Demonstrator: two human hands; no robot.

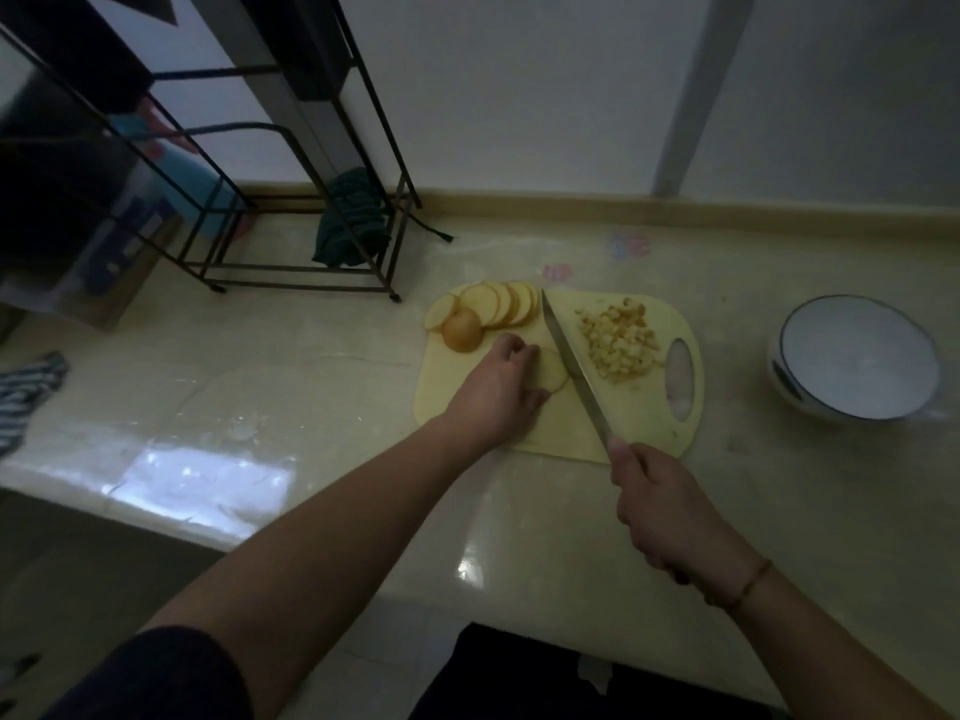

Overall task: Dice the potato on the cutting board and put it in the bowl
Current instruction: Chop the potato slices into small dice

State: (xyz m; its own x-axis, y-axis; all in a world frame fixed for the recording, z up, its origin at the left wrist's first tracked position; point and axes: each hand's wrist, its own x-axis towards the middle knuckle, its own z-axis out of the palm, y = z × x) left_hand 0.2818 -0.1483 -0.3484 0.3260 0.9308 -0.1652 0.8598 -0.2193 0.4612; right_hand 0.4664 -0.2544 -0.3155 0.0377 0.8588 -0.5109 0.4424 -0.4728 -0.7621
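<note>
A pale yellow cutting board (pixel 649 423) lies on the counter. Round potato slices (pixel 504 304) fan along its far left edge beside a potato end piece (pixel 462 330). A heap of diced potato (pixel 621 340) sits at its right, near the handle hole. My left hand (pixel 498 392) holds down a stack of slices (pixel 553 374) with curled fingers. My right hand (pixel 665 517) grips the handle of a long knife (pixel 571 366), whose blade lies right against the stack. The white bowl (pixel 857 358) with a dark rim stands to the right of the board; I see nothing in it.
A black wire rack (pixel 291 236) stands at the back left with a dark green cloth (pixel 350 223) hanging in it. A striped towel (pixel 26 397) lies at the left edge. The wall runs close behind the board. The counter's front edge is near my body.
</note>
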